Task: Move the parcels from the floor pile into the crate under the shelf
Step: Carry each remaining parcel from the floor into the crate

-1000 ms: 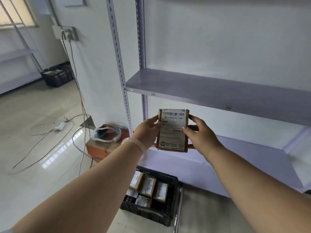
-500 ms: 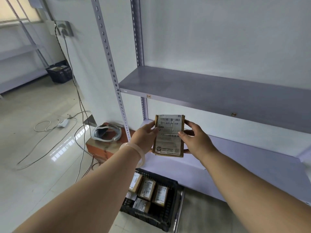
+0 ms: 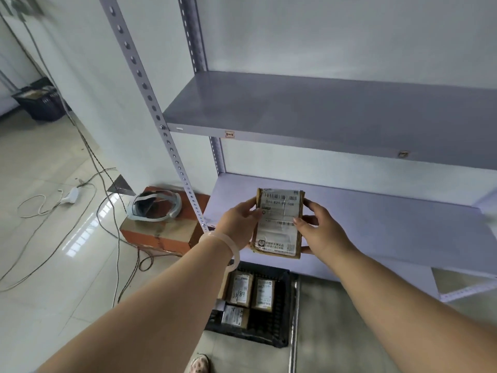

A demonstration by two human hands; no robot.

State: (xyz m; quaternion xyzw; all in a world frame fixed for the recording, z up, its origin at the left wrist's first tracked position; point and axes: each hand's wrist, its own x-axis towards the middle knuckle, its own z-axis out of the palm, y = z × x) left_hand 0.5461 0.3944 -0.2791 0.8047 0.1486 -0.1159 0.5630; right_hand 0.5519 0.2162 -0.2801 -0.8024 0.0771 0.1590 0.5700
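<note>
A small brown parcel (image 3: 278,223) with a white barcode label is held upright in front of the lower shelf board (image 3: 376,224). My left hand (image 3: 239,224) grips its left edge and my right hand (image 3: 320,230) grips its right edge, thumb on the label. Below them a black plastic crate (image 3: 282,319) stands on the floor, partly under the shelf, with several labelled brown parcels (image 3: 263,290) lying flat inside.
A grey metal shelf unit fills the right side, with a perforated upright post (image 3: 172,154) and an upper board (image 3: 322,114). A brown box (image 3: 161,232) with a white headset on it sits left of the post. Cables (image 3: 88,200) trail over the tiled floor. Another black crate (image 3: 40,103) stands far left.
Both hands have lowered the parcel from just under the upper board to the level of the lower board. The view has tipped downward and shows more of the crate.
</note>
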